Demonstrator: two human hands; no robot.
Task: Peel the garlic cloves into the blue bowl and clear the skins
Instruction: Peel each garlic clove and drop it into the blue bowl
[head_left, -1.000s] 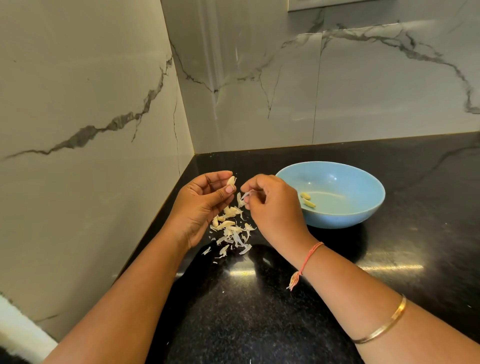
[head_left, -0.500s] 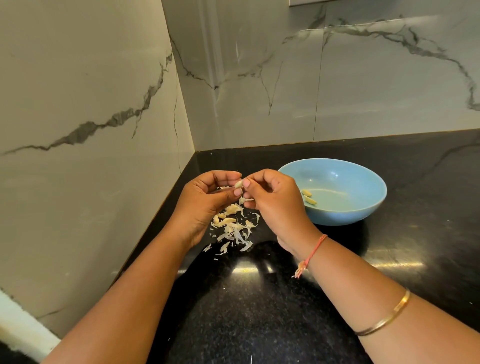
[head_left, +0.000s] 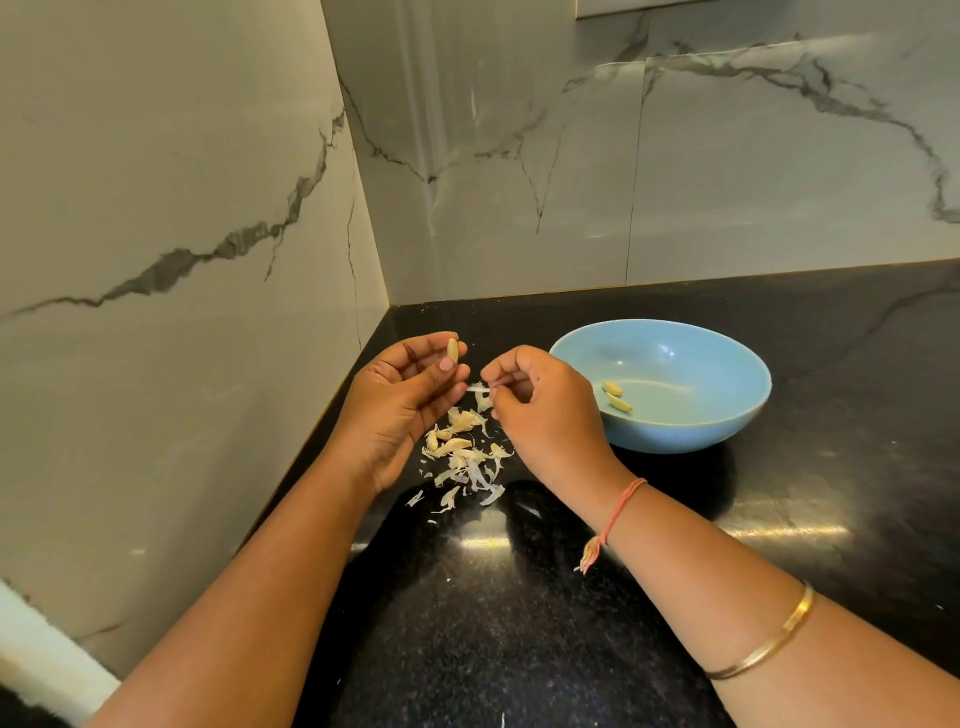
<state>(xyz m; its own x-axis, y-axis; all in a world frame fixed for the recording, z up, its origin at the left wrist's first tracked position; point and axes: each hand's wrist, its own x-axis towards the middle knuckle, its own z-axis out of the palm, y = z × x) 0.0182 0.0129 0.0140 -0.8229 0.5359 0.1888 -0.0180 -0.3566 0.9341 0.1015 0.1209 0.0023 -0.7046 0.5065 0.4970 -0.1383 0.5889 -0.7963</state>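
The left hand (head_left: 400, 400) pinches a garlic clove (head_left: 452, 349) upright between thumb and fingertips, probably to steady it for the right hand (head_left: 540, 410). The right thumb and forefinger are closed on a thin strip of skin (head_left: 478, 388) just beside the clove, and both hands are held over the pile of skins (head_left: 462, 457) so scraps likely fall in one heap. To the right, near enough for an easy drop, the blue bowl (head_left: 675, 436) holds two peeled cloves (head_left: 617, 397), all on a glossy black speckled counter (head_left: 519, 623) in a corner of grey-veined marble walls (head_left: 156, 208).
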